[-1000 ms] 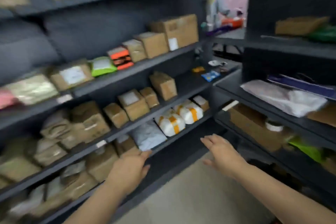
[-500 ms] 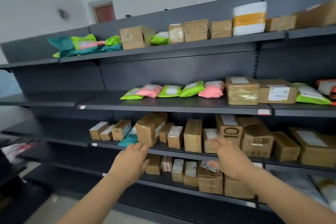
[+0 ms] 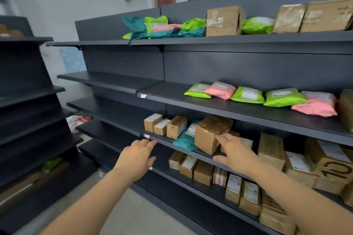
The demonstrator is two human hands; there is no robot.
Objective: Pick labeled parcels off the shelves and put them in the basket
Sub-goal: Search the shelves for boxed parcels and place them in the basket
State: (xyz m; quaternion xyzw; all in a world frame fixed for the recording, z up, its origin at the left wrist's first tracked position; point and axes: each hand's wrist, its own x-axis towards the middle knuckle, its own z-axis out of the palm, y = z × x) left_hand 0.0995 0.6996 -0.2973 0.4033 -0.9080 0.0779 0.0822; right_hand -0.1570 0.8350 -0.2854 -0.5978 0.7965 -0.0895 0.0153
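Here, left to right on my feed.

- Second dark rack (image 3: pixel 28 101), far left: contents too blurred to list.
- White and red plastic bag (image 3: pixel 78 121), low down between the two racks.
- Main shelving (image 3: pixel 114 80), dark grey, several tiers; its left bays are bare, and the parcels sit from the middle rightward.
- Left hand (image 3: pixel 137 156): fingers straight and together, holding nothing, poised in front of the third tier's edge.
- Top tier: heap of teal, green and pink mailers (image 3: pixel 158 27), then a taped carton (image 3: pixel 223 21), a green mailer and more cartons.
- Third tier: three small labelled boxes (image 3: pixel 162 126) in a row, touching; a teal mailer (image 3: pixel 184 140) overhanging the edge; a tilted brown box (image 3: pixel 210 133) leaning on it.
- Right hand (image 3: pixel 235 154): spread flat, gripping nothing, fingertips at the tilted brown box's lower right corner; I cannot tell whether they touch it. The two hands are well apart.
- Second tier: row of green and pink mailers (image 3: pixel 248 94), labels up.
- Fourth tier: upright small cartons (image 3: pixel 202 172), side by side.
- Far right, third tier: a box marked 10 (image 3: pixel 336 166).
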